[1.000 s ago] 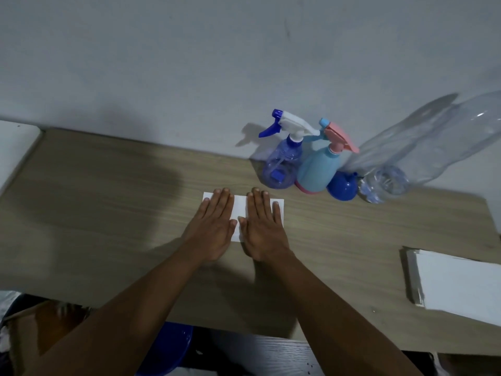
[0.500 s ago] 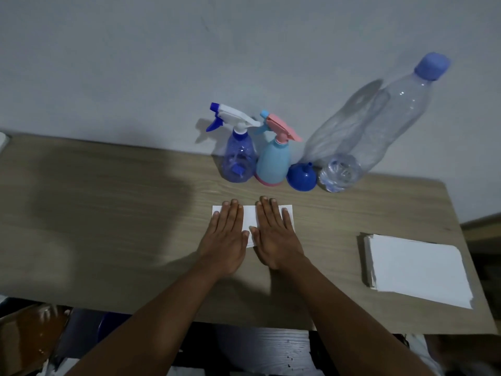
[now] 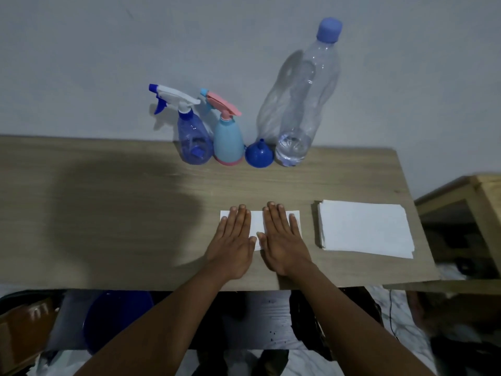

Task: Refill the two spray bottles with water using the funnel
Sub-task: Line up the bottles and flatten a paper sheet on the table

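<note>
Both hands, left hand [image 3: 233, 241] and right hand [image 3: 282, 240], flat on a white paper [image 3: 257, 222] on the worktop [image 3: 122, 213], fingers straight and together, holding nothing, with spray bottles [image 3: 193, 139] [image 3: 228, 142], blue funnel [image 3: 259, 157] and capped water bottle [image 3: 303, 104] lined up by the wall, likely ready to start

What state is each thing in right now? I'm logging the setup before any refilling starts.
Blue spray bottle: upright, sprayer head on.
Light blue spray bottle: upright, pink sprayer head on.
Funnel: wide end down, spout up.
Water bottle: upright, capped, a little water at the bottom.
Paper stack: flat, untouched.
White sheet: flat under both hands.
Left hand: open, palm down.
Right hand: open, palm down.
</note>
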`<state>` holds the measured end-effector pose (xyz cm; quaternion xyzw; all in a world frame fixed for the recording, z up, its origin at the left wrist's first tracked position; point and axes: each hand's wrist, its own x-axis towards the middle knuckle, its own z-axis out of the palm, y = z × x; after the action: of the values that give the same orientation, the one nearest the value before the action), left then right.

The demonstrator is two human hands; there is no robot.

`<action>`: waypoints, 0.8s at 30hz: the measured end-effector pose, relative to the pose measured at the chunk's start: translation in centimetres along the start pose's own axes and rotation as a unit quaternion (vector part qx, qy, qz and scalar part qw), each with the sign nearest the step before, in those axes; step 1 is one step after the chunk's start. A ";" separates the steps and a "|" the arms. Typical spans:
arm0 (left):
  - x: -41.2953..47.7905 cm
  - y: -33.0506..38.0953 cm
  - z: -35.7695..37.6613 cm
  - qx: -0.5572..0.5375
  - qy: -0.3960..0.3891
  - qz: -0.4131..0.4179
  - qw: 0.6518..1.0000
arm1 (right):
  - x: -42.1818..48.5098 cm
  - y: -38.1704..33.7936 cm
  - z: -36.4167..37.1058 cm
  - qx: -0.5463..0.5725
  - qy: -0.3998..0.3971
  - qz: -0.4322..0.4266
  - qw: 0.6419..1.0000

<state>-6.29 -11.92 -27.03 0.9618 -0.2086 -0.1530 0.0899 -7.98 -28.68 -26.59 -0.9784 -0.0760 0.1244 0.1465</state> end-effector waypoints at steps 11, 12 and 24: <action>-4.1 5.6 1.3 -0.007 -0.031 0.018 0.999 | -7.2 2.0 0.8 0.010 -0.009 0.031 0.999; -4.4 5.9 1.4 -0.005 -0.033 0.018 0.999 | -7.7 2.0 0.9 0.008 -0.007 0.033 0.999; -7.9 2.1 2.2 0.011 0.002 0.029 1.000 | -8.8 -2.3 3.5 -0.014 0.016 0.032 0.999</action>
<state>-14.66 -10.70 -26.55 0.9565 -0.2381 -0.1460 0.0843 -17.57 -27.21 -27.21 -0.9842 -0.0441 0.1119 0.1300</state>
